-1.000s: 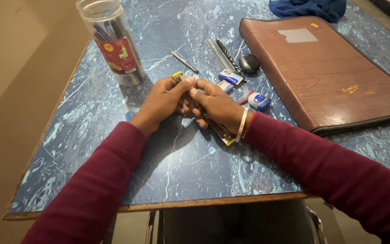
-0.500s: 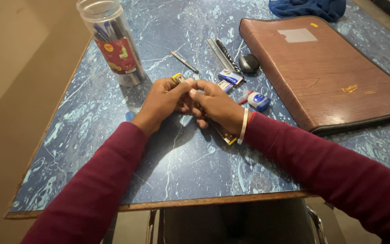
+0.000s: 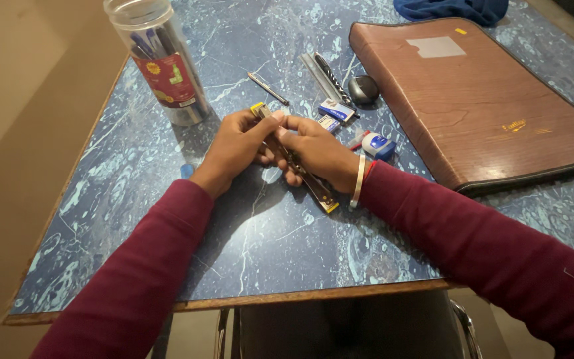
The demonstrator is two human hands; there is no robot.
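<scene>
Two hands grip one long, narrow dark box with yellow ends on a blue marbled table.

The left hand and right hand both clasp the box, which lies just in front of a clear plastic jar with one red label. Right of the jar lie one pen, two small blue-and-white packets, one correction tape and one brown folder.
</scene>
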